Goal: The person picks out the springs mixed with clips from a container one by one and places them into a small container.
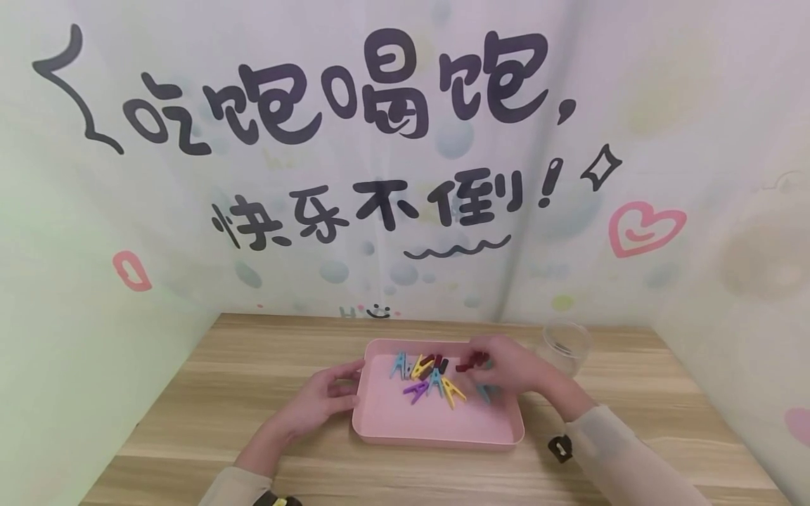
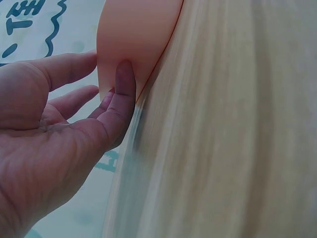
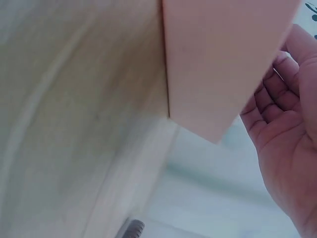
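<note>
A pink tray sits on the wooden table. Several small plastic clothespins lie in it, among them a purple clothespin, a yellow clothespin and a blue clothespin. Small dark red pieces are mixed in with them. My left hand touches the outside of the tray's left wall with extended fingers, as the left wrist view also shows. Over the right part of the tray is my right hand, its fingers bent down near dark red and teal items. In the right wrist view the tray wall hides its fingertips.
A clear plastic cup stands behind the right forearm, near the tray's back right corner. The wooden table meets a printed wall hanging at the back. Pale walls flank both sides.
</note>
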A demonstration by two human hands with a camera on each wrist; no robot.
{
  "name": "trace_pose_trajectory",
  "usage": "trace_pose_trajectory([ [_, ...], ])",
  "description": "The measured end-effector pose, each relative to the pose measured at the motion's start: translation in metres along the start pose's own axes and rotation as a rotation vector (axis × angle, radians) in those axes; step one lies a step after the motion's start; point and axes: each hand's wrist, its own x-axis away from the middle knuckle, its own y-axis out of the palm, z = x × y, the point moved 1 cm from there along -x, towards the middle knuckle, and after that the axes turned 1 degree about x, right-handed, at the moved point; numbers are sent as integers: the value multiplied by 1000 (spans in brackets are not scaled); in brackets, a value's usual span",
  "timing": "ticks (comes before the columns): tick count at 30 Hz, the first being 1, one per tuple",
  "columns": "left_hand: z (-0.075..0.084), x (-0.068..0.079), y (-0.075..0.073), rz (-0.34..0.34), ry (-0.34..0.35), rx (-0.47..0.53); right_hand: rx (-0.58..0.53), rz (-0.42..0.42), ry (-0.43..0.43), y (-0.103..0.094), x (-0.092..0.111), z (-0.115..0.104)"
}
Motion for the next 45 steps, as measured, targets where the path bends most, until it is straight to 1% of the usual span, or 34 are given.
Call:
trace_pose_trajectory([
  [2,0,0,0,1,2,-1,17,14,-17,-4,2,-1],
  [4,0,0,0,2,3,-3,23,14,-8,-9,4,-1],
  [8,0,0,-1,4,3,-3,-10,8,17,-17,7,-1],
  [10,1,0,-1,4,1,-2,-14,19,19,-20,9,0],
  [16,1,0,-1,6,-2,4,24,77,-21,-30,14,6],
  [22,0,0,-2,0,2,14,-1,101,-19,-42,21,7],
  [30,1,0,-2,0,-2,1,50,176,8,-54,33,16],
  [38,2,0,-1,-8,1,-5,58,263,34,-65,48,26],
  [40,2,0,0,-8,0,-7,51,278,31,-68,52,28],
  [45,1,0,0,-9,2,3,65,299,57,-77,61,35],
])
